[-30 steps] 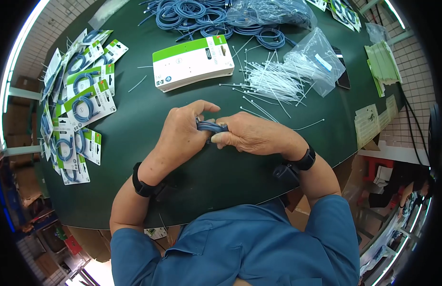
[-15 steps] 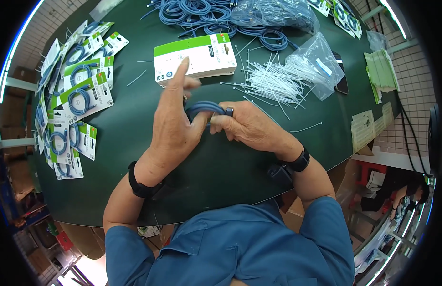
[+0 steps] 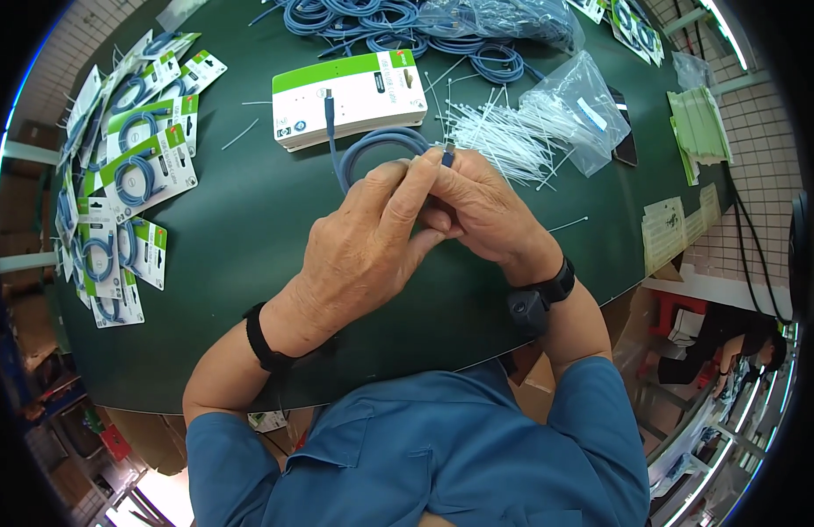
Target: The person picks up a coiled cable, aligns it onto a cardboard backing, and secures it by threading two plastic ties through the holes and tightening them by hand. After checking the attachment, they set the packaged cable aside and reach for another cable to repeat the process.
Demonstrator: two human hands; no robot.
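Cable weight: the cable point(image 3: 388, 135) is probably light, little burden for one hand.
Cable stiffness: likely bendy but springy; its loop stands out in a rounded arc, so slack turns may spread if let go.
Cable surface: it looks smooth, perhaps a little slippery where turns lie side by side.
Fragile parts: the metal plug ends are likely the parts to spare from bending; the cord itself should take a firm squeeze.
Best hold: around the bundled turns, just beside the right plug point(image 3: 447, 157), pinching them all together rather than pulling on a plug.
Cable place: in both hands, above the counter point(image 3: 231, 237), its loop reaching toward the cards point(image 3: 381, 104).
Left hand point(image 3: 354, 246): fingers bent and drawn in around the lower part of the loop, index fingertip close by the right plug.
Right hand point(image 3: 495, 211): fingers narrow, gripping the cable near the right plug; the exact contact is hidden.
Cable colour: grey-blue cord, with darker blue plug housings.
Cable shape: several turns gathered in a round loop, the lower part covered by the hands.
Left plug point(image 3: 330, 107): upright on a free length, overlapping the cards in view; whether it touches them cannot be told.
Right plug: shiny metal tip, pointing up between the hands.
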